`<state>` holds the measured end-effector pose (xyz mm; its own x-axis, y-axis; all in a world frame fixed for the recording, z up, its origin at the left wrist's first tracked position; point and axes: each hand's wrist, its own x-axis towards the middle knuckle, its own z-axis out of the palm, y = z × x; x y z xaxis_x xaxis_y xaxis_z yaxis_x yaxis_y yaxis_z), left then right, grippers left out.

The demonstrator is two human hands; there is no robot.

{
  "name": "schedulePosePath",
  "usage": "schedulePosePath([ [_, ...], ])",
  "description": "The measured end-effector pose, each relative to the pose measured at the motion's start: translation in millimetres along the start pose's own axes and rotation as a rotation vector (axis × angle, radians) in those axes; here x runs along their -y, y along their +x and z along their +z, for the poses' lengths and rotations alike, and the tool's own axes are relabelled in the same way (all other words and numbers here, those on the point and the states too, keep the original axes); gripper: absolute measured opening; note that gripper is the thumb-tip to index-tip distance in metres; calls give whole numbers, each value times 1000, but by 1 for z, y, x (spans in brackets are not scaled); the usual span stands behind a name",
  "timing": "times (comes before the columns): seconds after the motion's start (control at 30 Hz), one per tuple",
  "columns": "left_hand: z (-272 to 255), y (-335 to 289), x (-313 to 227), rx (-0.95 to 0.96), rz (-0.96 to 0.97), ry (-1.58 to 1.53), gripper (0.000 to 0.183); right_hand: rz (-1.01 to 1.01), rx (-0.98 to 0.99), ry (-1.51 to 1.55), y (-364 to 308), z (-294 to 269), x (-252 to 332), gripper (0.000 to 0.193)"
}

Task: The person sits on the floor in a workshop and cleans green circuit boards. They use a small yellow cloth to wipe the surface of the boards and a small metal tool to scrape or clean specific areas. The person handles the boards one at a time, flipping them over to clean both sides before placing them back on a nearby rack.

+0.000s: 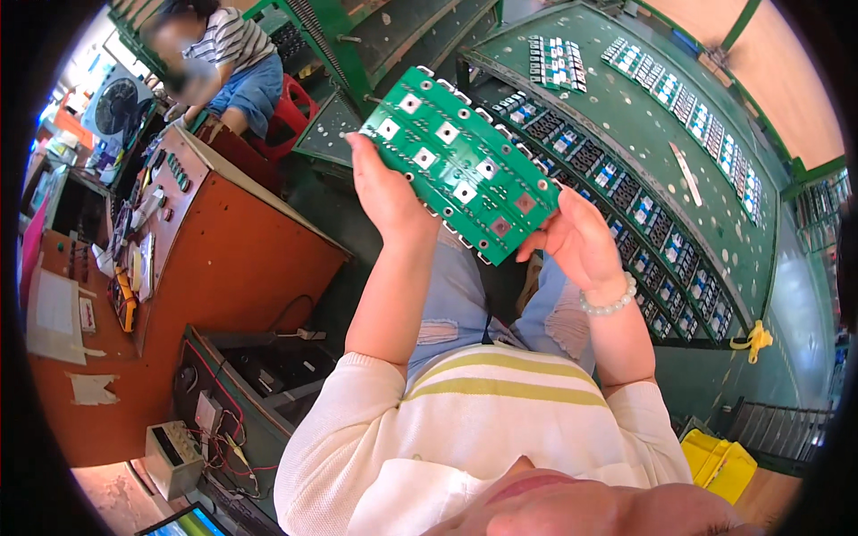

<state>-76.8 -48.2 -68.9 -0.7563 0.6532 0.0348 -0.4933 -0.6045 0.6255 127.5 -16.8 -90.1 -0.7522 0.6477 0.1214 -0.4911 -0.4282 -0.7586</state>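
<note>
A green printed circuit board (pixel 456 165) is held up in front of me, tilted, with square pads, round holes and metal loops along its long edges. My left hand (pixel 390 192) grips its left end, the palm and fingers behind it. At the right end my right hand (pixel 581 230) pinches the board's corner, and a beaded bracelet circles that wrist. Beyond the board, rows of similar boards with dark and blue parts (pixel 643 210) fill the lower level of a green workbench (pixel 617 116).
More boards stand in rows (pixel 688 107) on the bench top, near a white strip (pixel 685 174). Left is a brown wooden table (pixel 241 241) with tools. A person (pixel 237 62) sits beyond it on a red stool. A power supply box (pixel 172 456) and a yellow bin (pixel 718 464) stand low.
</note>
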Motion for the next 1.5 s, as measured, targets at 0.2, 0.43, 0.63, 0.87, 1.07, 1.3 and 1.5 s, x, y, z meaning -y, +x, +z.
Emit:
schedulePosePath([
  [0.2,-5,-5,-3,-46,18,-42,47,-153,-58,-215,-6,18,-19,31],
  [0.43,-3,-18,-3,-44,-8,-49,52,-246,59,-287,-16,32,-26,45],
  [0.63,-10,-24,11,253,-41,143,41,-326,-64,-191,-23,16,-7,35],
  [0.87,-30,-13,21,440,429,978,52,-329,-197,-606,-46,-10,78,34],
  [1.07,43,-32,12,1218,-123,675,42,-248,-85,-885,-46,-14,121,32],
  [1.3,31,-74,42,1103,-560,434,25,-252,-133,-858,-47,-12,121,35],
  [1.5,18,-95,43,1007,-575,391,21,-107,-335,-835,-55,-8,136,59],
])
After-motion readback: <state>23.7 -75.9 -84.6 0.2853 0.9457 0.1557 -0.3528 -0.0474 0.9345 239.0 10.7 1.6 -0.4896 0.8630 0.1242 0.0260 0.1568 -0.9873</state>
